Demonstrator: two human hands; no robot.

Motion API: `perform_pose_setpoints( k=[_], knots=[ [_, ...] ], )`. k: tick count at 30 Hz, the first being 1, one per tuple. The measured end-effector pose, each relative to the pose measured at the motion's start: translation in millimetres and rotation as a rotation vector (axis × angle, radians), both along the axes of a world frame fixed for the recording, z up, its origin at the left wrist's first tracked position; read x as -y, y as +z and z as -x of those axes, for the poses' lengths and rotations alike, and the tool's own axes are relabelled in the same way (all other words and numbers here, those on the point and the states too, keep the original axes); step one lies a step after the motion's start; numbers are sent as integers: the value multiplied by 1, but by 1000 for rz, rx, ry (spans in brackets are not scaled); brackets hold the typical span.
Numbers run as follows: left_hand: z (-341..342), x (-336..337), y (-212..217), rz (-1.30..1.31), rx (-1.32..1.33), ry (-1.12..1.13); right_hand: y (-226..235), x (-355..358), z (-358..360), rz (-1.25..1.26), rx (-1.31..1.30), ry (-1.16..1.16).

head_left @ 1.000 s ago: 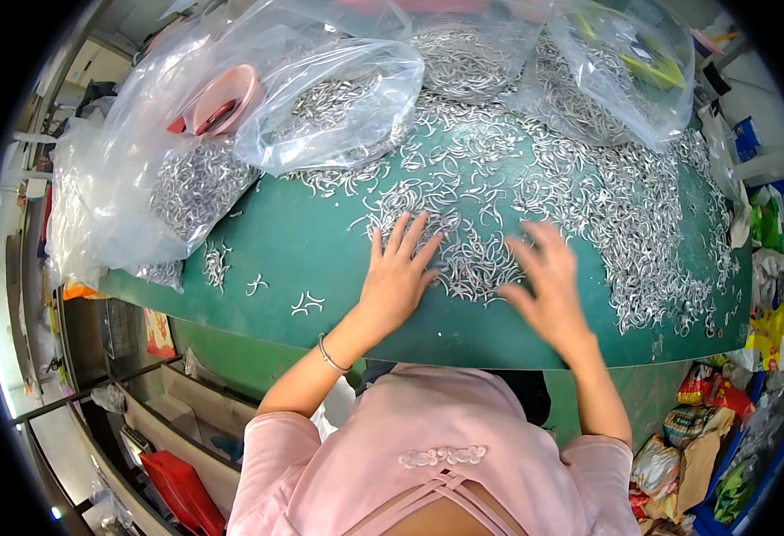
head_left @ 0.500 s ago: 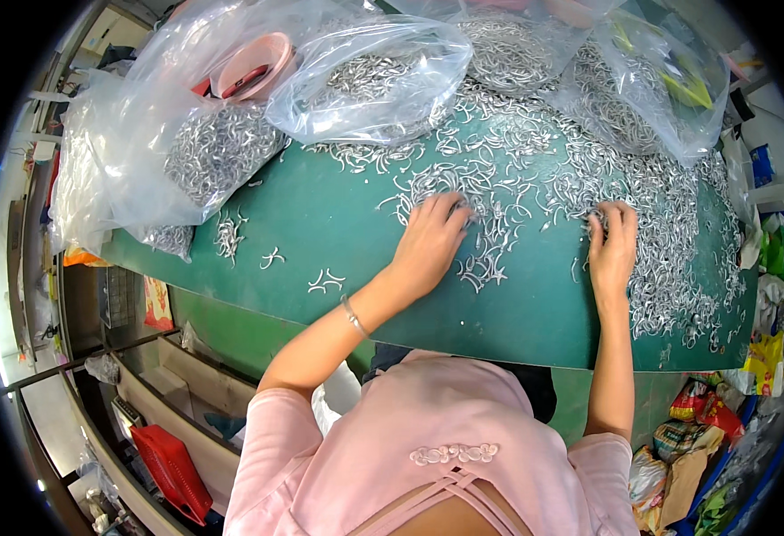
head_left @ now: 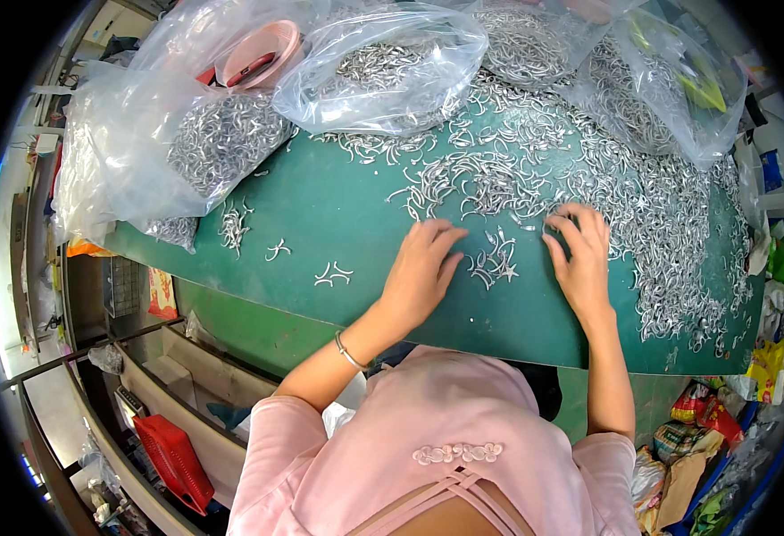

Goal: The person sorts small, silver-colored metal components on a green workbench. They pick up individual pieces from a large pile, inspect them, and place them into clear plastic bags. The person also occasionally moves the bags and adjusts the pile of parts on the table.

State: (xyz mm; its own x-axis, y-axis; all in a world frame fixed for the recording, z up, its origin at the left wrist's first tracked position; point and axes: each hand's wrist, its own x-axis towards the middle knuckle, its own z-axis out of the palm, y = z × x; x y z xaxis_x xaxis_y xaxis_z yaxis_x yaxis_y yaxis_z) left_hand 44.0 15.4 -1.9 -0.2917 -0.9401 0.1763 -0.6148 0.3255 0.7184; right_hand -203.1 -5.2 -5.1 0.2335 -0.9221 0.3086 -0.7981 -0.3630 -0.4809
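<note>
Many small curved silvery metal pieces lie in loose heaps on the green tabletop. My left hand rests low over the table, its thumb and bent fingers apart, with no piece visible in it. Between my hands sits a small cluster of the pieces. On its other side is my right hand, thumb spread from the curved fingers. The right fingertips reach the edge of the larger heap; nothing shows gripped there.
Clear plastic bags full of similar pieces line the table's far side. A pink basin holding a red-handled tool stands behind them. A dense spread of pieces covers the right side. A red basket sits below left.
Both hands have drawn back toward me from the heap, the right one also moving left. Pieces in the middle have shifted, leaving a small cluster between the hands.
</note>
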Motion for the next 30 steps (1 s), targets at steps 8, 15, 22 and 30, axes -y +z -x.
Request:
perform_pose_setpoints(
  k=[8, 15, 22, 30],
  knots=[
    [18, -17, 2, -114, -149, -16, 0, -36, -28, -153, 41, 49],
    [27, -35, 0, -1082, -1188, 77, 35, -41, -37, -552, 545, 163],
    [16, -36, -15, -1274, -1299, 101, 11, 41, -60, 129, 113, 100],
    [2, -30, -7, -1048, -1292, 241, 3, 38, -14, -210, 51, 295]
  ],
)
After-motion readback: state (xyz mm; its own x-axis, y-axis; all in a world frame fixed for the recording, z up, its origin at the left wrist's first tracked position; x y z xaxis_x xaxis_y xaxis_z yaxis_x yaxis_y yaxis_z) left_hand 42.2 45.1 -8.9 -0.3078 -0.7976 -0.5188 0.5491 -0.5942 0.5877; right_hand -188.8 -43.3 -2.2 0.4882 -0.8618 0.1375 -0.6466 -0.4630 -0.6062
